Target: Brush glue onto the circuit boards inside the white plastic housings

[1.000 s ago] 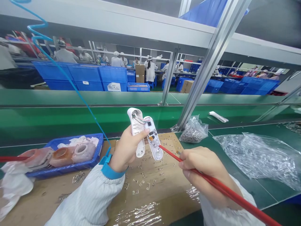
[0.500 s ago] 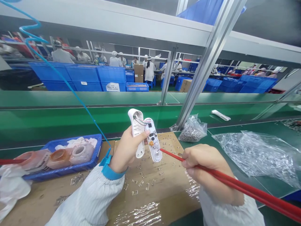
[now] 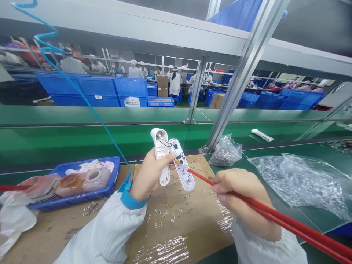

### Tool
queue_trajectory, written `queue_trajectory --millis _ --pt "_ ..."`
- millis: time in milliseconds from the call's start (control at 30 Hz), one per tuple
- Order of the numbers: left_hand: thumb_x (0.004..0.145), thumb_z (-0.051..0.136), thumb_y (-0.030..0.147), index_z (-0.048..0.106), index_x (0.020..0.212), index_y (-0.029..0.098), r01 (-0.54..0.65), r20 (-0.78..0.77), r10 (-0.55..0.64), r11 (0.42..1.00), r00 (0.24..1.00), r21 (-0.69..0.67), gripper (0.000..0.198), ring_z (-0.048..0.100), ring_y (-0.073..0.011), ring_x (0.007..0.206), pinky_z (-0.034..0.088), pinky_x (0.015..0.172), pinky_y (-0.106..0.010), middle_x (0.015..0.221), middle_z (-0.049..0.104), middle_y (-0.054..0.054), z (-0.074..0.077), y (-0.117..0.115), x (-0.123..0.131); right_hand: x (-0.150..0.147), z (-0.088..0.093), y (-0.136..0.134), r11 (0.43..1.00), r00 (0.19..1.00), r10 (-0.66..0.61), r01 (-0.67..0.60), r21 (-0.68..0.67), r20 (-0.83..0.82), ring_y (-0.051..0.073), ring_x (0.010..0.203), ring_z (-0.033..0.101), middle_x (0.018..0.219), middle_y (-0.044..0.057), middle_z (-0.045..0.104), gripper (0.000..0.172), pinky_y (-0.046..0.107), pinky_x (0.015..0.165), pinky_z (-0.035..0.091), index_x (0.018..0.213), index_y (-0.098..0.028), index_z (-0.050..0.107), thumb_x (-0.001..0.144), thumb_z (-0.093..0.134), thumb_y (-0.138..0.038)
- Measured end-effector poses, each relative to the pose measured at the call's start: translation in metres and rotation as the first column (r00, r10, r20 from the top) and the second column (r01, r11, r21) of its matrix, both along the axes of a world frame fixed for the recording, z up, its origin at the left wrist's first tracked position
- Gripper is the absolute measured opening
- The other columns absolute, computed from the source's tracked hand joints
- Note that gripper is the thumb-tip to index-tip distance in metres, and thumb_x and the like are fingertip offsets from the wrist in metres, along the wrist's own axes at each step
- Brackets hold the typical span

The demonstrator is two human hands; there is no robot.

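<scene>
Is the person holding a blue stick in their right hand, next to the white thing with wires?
Not quite: the stick is red, not blue, as the head view shows. The right hand holds a red stick, next to the white plastic casing with wires.

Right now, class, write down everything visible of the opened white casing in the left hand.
The white plastic casing lies open in two long, round-ended halves linked by thin coloured wires. The left hand grips the hollow half; the other half, a panel bearing small dark and orange components, angles away beside it. The tip of a red rod in the right hand reaches the panel's edge; contact cannot be told.
</scene>
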State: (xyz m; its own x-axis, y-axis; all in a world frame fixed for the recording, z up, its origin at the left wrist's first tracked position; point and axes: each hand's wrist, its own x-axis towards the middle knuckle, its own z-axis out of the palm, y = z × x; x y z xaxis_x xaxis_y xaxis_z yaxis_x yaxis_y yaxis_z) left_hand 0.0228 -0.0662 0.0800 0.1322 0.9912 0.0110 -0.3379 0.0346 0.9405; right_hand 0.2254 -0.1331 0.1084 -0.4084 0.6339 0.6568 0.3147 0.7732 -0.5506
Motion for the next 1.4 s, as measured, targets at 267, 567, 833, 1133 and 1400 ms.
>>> queue_trajectory --millis 267,567,833,1133,1400 --pt "0.07 0.077 0.036 0.064 0.099 0.017 -0.066 -0.165 0.079 0.994 0.983 0.082 0.037 0.067 -0.0227 0.088 0.056 0.075 -0.036 0.104 0.07 -0.008 -0.009 0.002 0.001 -0.001 0.0 0.001 0.979 0.998 -0.038 0.047 -0.199 0.05 0.007 0.047 0.031 0.052 -0.004 0.035 0.017 0.022 0.044 0.022 0.059 -0.018 0.034 0.07 0.041 -0.008" --pt "0.071 0.077 0.035 0.06 0.101 0.015 -0.013 -0.061 0.013 1.0 0.998 0.0 0.039 0.068 -0.0227 0.089 0.056 0.077 -0.035 0.106 0.07 -0.011 -0.002 0.005 0.0 0.005 0.001 0.002 0.967 0.967 -0.056 -0.009 -0.255 -0.248 0.01 0.052 0.042 0.055 -0.001 0.047 0.014 0.023 0.046 0.031 0.062 -0.017 0.049 0.071 0.048 -0.006" --pt "0.072 0.076 0.028 0.064 0.103 0.015 0.01 0.013 -0.009 0.996 1.0 -0.089 0.036 0.068 -0.0205 0.089 0.056 0.074 -0.03 0.106 0.071 -0.009 -0.003 0.01 0.0 0.019 0.011 0.003 0.998 0.706 -0.037 0.064 0.011 -0.708 0.014 0.045 0.053 0.052 0.002 0.056 0.027 0.025 0.04 0.037 0.073 -0.015 0.069 0.06 0.045 -0.008" --pt "0.078 0.067 0.015 0.065 0.101 0.015 -0.098 -0.134 0.074 0.979 0.988 -0.182 0.022 0.069 -0.0199 0.089 0.057 0.079 -0.032 0.105 0.071 -0.009 -0.039 0.071 -0.016 0.035 0.019 0.006 0.88 0.29 -0.172 0.475 -0.014 -0.941 0.009 0.038 0.044 0.059 0.0 0.055 0.033 0.026 0.036 0.024 0.066 -0.019 0.059 0.072 0.03 -0.005" --pt "0.089 0.058 0.029 0.058 0.115 0.013 -0.406 -0.498 0.275 0.897 0.822 -0.174 0.03 0.063 -0.02 0.097 0.054 0.083 -0.04 0.114 0.062 -0.009 -0.05 0.177 -0.041 0.054 0.027 0.008 0.876 0.115 -0.107 0.481 -0.039 -0.988 0.009 0.036 0.042 0.051 0.0 0.05 0.025 0.025 0.032 0.018 0.059 -0.018 0.057 0.067 0.036 -0.009"
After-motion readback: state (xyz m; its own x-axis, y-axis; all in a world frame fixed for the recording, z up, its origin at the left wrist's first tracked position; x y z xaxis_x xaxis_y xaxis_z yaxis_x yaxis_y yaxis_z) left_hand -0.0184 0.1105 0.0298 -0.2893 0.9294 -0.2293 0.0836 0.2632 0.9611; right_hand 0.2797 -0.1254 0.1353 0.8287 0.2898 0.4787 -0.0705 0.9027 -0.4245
